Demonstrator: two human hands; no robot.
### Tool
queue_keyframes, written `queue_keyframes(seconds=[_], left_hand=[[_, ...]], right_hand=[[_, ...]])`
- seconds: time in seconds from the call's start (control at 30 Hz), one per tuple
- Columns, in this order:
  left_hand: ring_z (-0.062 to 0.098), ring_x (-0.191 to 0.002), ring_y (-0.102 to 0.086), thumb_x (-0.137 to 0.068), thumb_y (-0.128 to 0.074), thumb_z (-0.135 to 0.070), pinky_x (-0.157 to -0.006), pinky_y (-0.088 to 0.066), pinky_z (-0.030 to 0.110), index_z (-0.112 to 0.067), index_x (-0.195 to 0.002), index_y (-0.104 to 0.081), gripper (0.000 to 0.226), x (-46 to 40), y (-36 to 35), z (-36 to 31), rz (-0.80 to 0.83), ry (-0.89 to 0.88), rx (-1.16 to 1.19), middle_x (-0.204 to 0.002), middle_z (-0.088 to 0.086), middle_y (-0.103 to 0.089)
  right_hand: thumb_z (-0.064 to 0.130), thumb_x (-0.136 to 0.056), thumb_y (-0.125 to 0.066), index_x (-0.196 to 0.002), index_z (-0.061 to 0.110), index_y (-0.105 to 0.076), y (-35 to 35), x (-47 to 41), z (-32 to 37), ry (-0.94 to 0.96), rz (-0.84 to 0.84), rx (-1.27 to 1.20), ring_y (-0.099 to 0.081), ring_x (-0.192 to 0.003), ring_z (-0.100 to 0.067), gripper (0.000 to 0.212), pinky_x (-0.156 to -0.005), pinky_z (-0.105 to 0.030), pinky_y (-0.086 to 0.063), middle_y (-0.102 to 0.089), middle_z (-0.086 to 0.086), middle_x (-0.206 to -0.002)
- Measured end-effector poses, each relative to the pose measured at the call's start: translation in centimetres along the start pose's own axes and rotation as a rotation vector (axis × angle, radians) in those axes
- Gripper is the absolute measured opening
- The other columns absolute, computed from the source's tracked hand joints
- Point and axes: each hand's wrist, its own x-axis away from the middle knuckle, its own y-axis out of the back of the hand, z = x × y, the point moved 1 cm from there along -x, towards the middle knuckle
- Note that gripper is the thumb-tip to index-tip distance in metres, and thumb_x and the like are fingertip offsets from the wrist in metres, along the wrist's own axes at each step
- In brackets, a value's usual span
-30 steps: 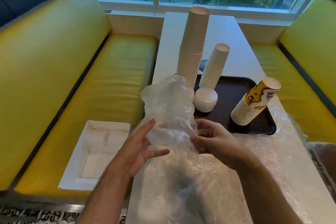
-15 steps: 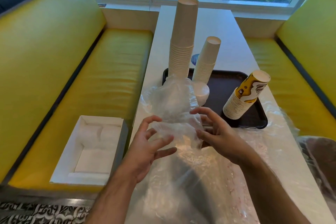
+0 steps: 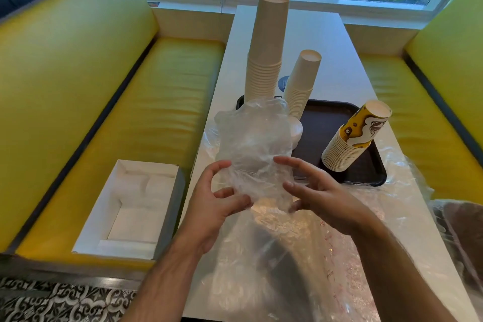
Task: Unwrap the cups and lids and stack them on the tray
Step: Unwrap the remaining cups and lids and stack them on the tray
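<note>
Here, line by line:
Left hand (image 3: 214,201): near centre over the table, thumb and curled fingers pinching the lower left edge of the crumpled clear wrapper (image 3: 254,149).
Right hand (image 3: 321,191): just right of the wrapper, fingers spread and nearly straight, tips touching the plastic's right side; thumb low against its bottom edge.
Clear wrapper: held upright between both hands, bunched, its top in front of the tray's near-left corner.
Tray (image 3: 329,136): dark, on the white table (image 3: 337,60), mid-distance, right of centre.
Tall cup stack (image 3: 268,49): upside down at the tray's far-left corner, plain beige.
Shorter cup stack (image 3: 300,83): upside down just right of the tall one, leaning a little right.
Printed cup stack (image 3: 355,138): yellow-and-white pattern, at the tray's right side, tilted right.
White lids (image 3: 296,131): partly hidden behind the wrapper, on the tray's near-left part.
Plastic sheeting (image 3: 287,256): loose, spread over the near table under the arms.
White box (image 3: 130,206): open, on the left yellow bench (image 3: 156,102).
</note>
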Motion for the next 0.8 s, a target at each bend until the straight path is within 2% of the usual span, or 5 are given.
queue_keyframes(seconds=[0.2,0.4,0.57,0.67,0.8], left_hand=[[0.016,-0.117,-0.059,-0.068,-0.079,0.020,-0.080,-0.062,0.037,-0.051,-0.137,-0.051,0.103,1.0,2.7,-1.6,0.157,-0.020,-0.281,-0.122,0.009,-0.062],[-0.005,-0.119,-0.056,-0.068,-0.081,0.019,-0.074,-0.060,0.038,-0.067,-0.143,-0.032,0.124,2.0,5.5,-1.3,0.342,0.023,-0.381,-0.120,-0.038,-0.050],[0.004,-0.129,-0.054,-0.070,-0.080,0.019,-0.073,-0.060,0.035,-0.069,-0.146,-0.022,0.130,2.2,5.9,-0.4,0.455,0.095,-0.412,-0.144,-0.017,-0.043],[0.008,-0.134,-0.052,-0.070,-0.081,0.016,-0.076,-0.060,0.038,-0.071,-0.145,-0.021,0.130,2.2,6.4,0.1,0.485,0.133,-0.440,-0.151,-0.012,-0.039],[0.017,-0.140,-0.045,-0.068,-0.085,0.010,-0.079,-0.061,0.040,-0.073,-0.144,-0.019,0.130,2.5,7.3,0.9,0.492,0.133,-0.475,-0.163,-0.019,-0.020]], right_hand=[[0.000,-0.077,-0.080,-0.140,0.039,-0.056,2.3,0.6,-0.5,0.016,0.025,-0.013,-0.068,-0.109,-0.036,0.079,-0.081,-0.045,-0.061,-0.051,0.004,-0.143],[-0.001,-0.082,-0.077,-0.142,0.051,-0.049,4.7,1.5,-1.0,-0.042,0.204,-0.031,-0.068,-0.106,-0.035,0.085,-0.090,-0.052,-0.058,-0.058,0.018,-0.137],[0.032,-0.077,-0.084,-0.137,0.052,-0.054,2.7,-1.1,-2.5,-0.143,0.175,-0.172,-0.057,-0.130,-0.024,0.070,-0.103,-0.048,-0.053,-0.046,0.014,-0.148],[0.013,-0.090,-0.071,-0.133,0.040,-0.063,1.4,-3.0,-3.4,-0.114,0.081,-0.357,-0.069,-0.113,-0.023,0.051,-0.089,-0.039,-0.059,-0.056,0.006,-0.140],[0.000,-0.078,-0.072,-0.138,0.029,-0.061,1.6,-3.7,-4.3,-0.049,0.011,-0.332,-0.066,-0.110,-0.031,0.068,-0.081,-0.038,-0.063,-0.055,0.001,-0.147]])
